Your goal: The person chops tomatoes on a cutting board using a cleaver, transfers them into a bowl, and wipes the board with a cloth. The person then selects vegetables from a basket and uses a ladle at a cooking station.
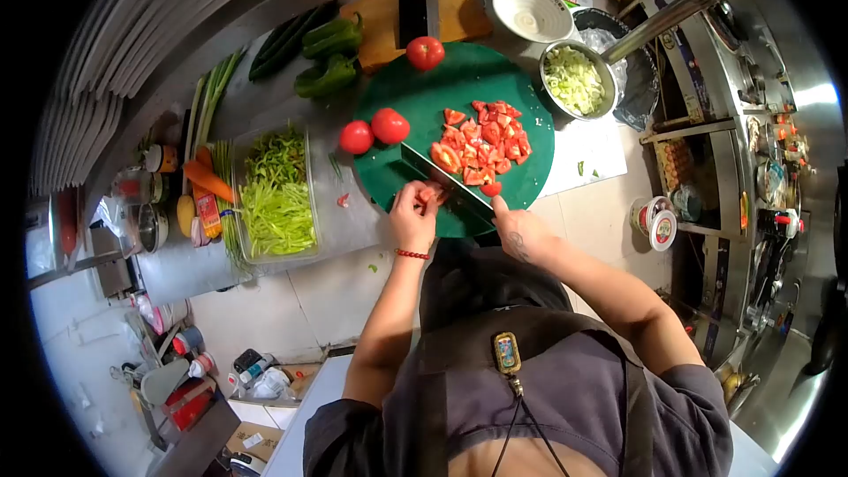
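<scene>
On a round green cutting board (380, 181), my right hand (519, 230) grips the handle end of a cleaver (442, 178), whose blade slants up to the left. My left hand (413, 215) is closed on a piece of tomato (427, 194) just left of the blade, near the board's front edge. Beyond the blade lies a pile of chopped tomato (486, 140). Two whole tomatoes (389, 125) rest at the board's left side, and another tomato (426, 53) is at its far edge.
Left of the board is a clear container (311, 203) of cut greens, with carrots (208, 181) beside it. Green peppers (334, 38) and a wooden board (380, 35) lie behind. At the right stand a metal bowl (609, 93) of chopped vegetable and a white bowl (533, 11).
</scene>
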The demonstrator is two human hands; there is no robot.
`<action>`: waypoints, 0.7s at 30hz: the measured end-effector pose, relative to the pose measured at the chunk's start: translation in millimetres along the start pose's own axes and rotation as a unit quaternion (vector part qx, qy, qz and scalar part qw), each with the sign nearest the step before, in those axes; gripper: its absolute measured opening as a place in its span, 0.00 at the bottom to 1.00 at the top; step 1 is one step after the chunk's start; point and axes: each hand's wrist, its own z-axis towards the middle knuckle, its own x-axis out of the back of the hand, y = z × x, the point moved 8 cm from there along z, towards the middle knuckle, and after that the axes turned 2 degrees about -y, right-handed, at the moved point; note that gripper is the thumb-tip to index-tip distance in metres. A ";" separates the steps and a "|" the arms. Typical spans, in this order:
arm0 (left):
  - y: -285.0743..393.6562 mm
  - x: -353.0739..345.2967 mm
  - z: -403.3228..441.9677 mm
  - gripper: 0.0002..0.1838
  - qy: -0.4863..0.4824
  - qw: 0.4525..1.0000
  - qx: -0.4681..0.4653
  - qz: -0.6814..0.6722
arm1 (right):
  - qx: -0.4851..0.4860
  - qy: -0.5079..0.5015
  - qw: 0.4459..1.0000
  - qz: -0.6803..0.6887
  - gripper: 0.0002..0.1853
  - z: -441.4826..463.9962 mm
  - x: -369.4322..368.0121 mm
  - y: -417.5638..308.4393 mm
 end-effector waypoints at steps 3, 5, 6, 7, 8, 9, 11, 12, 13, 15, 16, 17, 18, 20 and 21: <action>-29.8 -8.3 -3.4 0.07 -0.017 0.980 0.085 -0.180 | 0.016 0.000 0.999 -0.037 0.17 -3.9 24.7 -14.4; -37.9 -6.2 -6.3 0.05 -0.003 0.978 0.109 -0.178 | 0.018 -0.001 0.999 -0.027 0.17 -7.2 20.2 -14.7; -32.7 -3.5 -5.6 0.05 -0.006 0.983 0.108 -0.150 | 0.017 0.000 1.000 -0.015 0.18 -10.3 17.3 -14.3; -28.5 -2.6 -7.1 0.04 -0.011 0.987 0.105 -0.122 | 0.015 -0.002 1.000 -0.013 0.18 -8.9 14.6 -13.7; -31.2 -4.4 -6.6 0.03 -0.014 0.985 0.104 -0.138 | 0.023 -0.009 0.999 -0.035 0.18 -1.5 13.3 -13.8; -32.6 -5.1 -2.5 0.03 -0.015 0.985 0.099 -0.140 | 0.030 -0.013 0.998 -0.059 0.18 3.6 18.6 -18.2; -38.3 -6.4 -1.8 0.03 -0.042 0.986 0.098 -0.126 | 0.031 -0.015 0.998 -0.049 0.18 -7.8 28.9 -24.1; -39.0 -5.1 -0.4 0.03 -0.041 0.986 0.100 -0.126 | 0.032 -0.021 0.998 -0.040 0.18 -12.3 32.0 -28.2; -38.1 -4.5 1.1 0.03 -0.044 0.985 0.092 -0.138 | 0.031 -0.024 0.999 -0.038 0.18 -7.8 22.5 -24.1; -33.1 -2.9 -2.7 0.02 -0.051 0.984 0.086 -0.151 | 0.026 -0.014 0.999 -0.033 0.17 1.6 8.7 -18.2; -29.3 -0.2 -1.8 0.02 -0.054 0.989 0.083 -0.107 | 0.025 -0.010 0.999 -0.033 0.17 1.3 13.0 -19.1; -26.6 0.6 2.4 0.03 -0.054 0.993 0.079 -0.064 | 0.036 -0.013 0.998 -0.053 0.17 1.5 19.3 -21.1; -16.4 7.0 4.1 0.03 -0.039 0.999 0.015 -0.003 | 0.047 -0.022 0.996 -0.069 0.17 -0.5 21.4 -27.4; -13.3 8.9 -1.6 0.03 -0.044 0.999 0.002 0.018 | 0.040 -0.021 0.998 -0.050 0.17 -6.9 13.3 -23.7; -7.9 9.3 -7.4 0.03 -0.054 0.998 -0.012 0.039 | 0.030 -0.021 0.999 -0.029 0.17 -10.8 7.1 -21.4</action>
